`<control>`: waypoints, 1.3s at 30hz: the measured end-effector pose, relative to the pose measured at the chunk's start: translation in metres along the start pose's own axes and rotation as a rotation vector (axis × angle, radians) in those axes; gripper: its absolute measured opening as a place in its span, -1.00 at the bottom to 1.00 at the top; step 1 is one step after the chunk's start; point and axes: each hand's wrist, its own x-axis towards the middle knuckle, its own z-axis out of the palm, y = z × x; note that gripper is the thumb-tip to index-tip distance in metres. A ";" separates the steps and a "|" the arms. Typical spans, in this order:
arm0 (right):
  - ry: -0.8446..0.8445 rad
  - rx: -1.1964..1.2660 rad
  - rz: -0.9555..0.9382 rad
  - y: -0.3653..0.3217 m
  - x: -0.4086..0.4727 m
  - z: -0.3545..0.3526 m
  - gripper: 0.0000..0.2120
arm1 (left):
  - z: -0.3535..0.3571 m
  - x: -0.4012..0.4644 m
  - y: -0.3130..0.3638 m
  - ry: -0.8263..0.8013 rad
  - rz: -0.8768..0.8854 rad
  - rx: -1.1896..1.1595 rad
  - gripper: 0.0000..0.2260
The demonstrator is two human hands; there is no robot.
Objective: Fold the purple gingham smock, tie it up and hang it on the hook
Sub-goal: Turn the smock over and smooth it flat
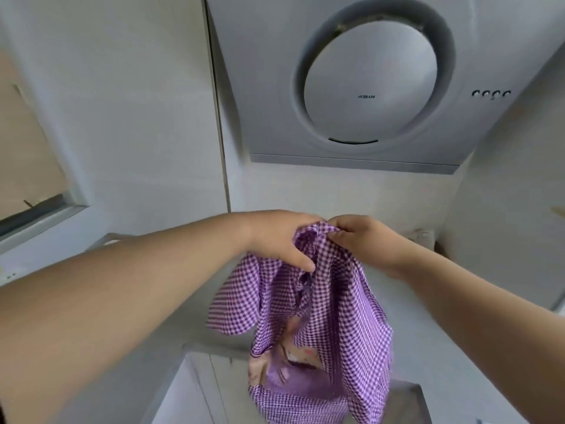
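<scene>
The purple gingham smock (330, 325) hangs bunched in front of me, its printed pocket patch low in the folds. My left hand (281, 240) grips the top of the cloth from the left. My right hand (360, 237) pinches the same top edge from the right, the two hands almost touching. The smock is held up against the white tiled wall. No hook shows; the spot behind my hands is hidden.
A white range hood (367, 87) with a round panel and small buttons (490, 93) is mounted above. A white cabinet side (137, 102) stands to the left, with a window frame (39, 209) further left. A white counter (195, 377) lies below.
</scene>
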 end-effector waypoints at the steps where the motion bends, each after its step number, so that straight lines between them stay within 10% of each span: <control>1: -0.004 0.014 -0.007 -0.005 -0.002 0.008 -0.78 | 0.002 -0.004 0.000 -0.010 0.021 -0.023 -0.38; 5: -0.039 0.125 -0.007 -0.018 -0.007 0.032 -0.75 | 0.000 -0.023 -0.012 0.014 0.018 -0.061 -0.78; 26: -0.299 -0.159 0.308 0.039 -0.014 0.175 -0.93 | -0.013 -0.102 -0.119 0.215 -0.296 -0.137 -0.70; 34: 0.142 -0.157 0.446 0.058 0.007 0.177 -0.76 | -0.004 -0.094 -0.153 0.218 -0.332 -0.048 -0.71; 39: 0.127 -0.108 0.385 0.074 0.009 0.147 -0.61 | 0.004 -0.070 -0.166 0.221 -0.347 0.021 -0.58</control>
